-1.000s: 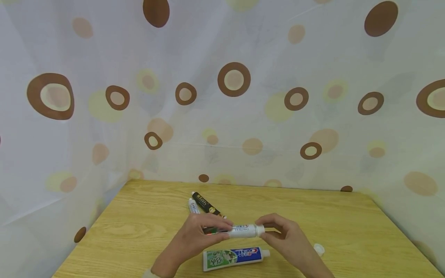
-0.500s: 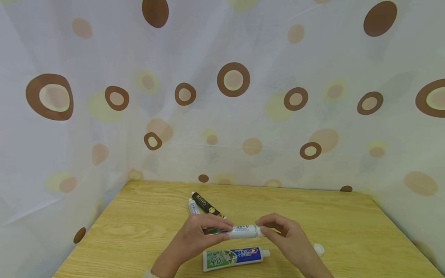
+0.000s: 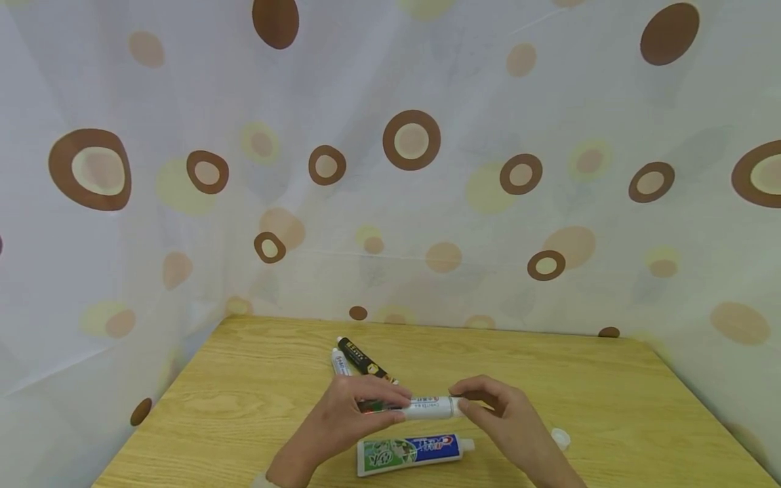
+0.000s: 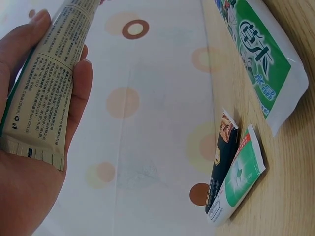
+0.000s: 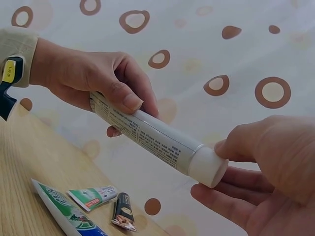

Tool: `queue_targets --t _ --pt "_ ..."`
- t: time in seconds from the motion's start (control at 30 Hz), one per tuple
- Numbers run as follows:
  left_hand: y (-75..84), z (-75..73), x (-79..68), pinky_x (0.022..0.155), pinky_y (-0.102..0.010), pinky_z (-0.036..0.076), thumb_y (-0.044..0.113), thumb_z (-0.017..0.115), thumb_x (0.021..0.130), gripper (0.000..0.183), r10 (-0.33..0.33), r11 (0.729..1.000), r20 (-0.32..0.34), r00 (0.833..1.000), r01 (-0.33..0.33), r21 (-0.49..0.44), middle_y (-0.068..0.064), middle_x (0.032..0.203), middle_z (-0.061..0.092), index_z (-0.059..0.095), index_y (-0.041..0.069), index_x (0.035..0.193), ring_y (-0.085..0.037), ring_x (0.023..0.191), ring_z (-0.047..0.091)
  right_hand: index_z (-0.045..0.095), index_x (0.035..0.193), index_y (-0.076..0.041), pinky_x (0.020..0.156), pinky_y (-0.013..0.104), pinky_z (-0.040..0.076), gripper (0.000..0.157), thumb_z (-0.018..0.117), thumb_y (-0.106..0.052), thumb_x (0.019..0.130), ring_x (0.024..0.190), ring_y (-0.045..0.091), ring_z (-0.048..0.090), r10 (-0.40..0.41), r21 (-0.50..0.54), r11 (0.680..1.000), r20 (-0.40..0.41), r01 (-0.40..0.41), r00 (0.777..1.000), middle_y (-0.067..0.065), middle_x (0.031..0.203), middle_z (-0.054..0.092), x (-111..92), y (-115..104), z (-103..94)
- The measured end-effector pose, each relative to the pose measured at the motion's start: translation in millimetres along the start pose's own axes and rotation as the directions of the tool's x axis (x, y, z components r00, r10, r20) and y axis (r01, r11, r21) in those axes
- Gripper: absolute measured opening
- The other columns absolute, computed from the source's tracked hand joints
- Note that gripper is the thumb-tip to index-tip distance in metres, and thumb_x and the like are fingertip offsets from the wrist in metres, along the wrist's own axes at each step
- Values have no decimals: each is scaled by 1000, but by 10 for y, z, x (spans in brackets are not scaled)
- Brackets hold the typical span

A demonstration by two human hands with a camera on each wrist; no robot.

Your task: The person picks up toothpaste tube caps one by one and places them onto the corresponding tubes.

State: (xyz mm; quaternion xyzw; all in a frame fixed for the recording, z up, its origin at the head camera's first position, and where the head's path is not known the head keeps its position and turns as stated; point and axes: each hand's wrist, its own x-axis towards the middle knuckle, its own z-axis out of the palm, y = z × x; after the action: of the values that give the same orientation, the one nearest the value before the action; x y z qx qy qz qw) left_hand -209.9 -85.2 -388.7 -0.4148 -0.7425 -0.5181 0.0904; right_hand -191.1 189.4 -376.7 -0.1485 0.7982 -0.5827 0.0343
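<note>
A silvery-white toothpaste tube is held level above the table, its cap end to the right. My left hand grips its crimped end between thumb and fingers; the printed back faces the left wrist camera. My right hand pinches the white cap with the thumb on one side and fingers on the other. Below the hands lies a green and blue toothpaste tube, its white nozzle bare and pointing right. A loose white cap lies on the table beside my right wrist.
Farther back on the wooden table, a black toothpaste tube lies beside a white and green tube, which my left hand partly hides in the head view. A dotted curtain stands behind and along both sides.
My right thumb has slid up over the cap, now covering more of it. The held tube has shifted very slightly to the right. The tubes on the table stay put.
</note>
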Motion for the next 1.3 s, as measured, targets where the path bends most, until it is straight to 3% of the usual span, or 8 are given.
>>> queue_targets --t 0.33,0.67,0.9,1.3 --pt "32 0 11 66 -25 60 21 71 91 19 -20 1000 5 1000 20 -3 -8 109 76 78 9 105 -11 95 71 69 113 -10 91 23 54 27 63 -31 97 103 12 65 -4 -10 1000 -24 4 1000 10 116 69 -5 -14 5" --pt "24 -1 3 63 -24 60 21 72 91 19 -19 1000 -2 1000 19 10 -7 109 76 78 10 105 -10 94 71 63 121 0 90 23 56 31 65 -18 96 111 7 64 -121 32 992 90 119 989 23 126 62 -21 38 -13" --pt "18 -4 5 65 -24 60 21 72 91 19 -16 1000 -5 1000 16 12 -7 110 76 78 10 105 -11 96 71 67 117 -8 92 24 55 29 68 -26 94 108 10 65 -21 -12 1000 24 21 999 14 123 66 1 10 7" --pt "21 -11 10 67 -23 60 22 72 91 20 -22 999 -7 1000 22 24 -6 110 76 78 10 106 -11 96 71 66 118 -5 89 27 58 33 65 -30 96 102 14 69 5 10 1000 8 -5 1000 15 119 67 -2 3 5"
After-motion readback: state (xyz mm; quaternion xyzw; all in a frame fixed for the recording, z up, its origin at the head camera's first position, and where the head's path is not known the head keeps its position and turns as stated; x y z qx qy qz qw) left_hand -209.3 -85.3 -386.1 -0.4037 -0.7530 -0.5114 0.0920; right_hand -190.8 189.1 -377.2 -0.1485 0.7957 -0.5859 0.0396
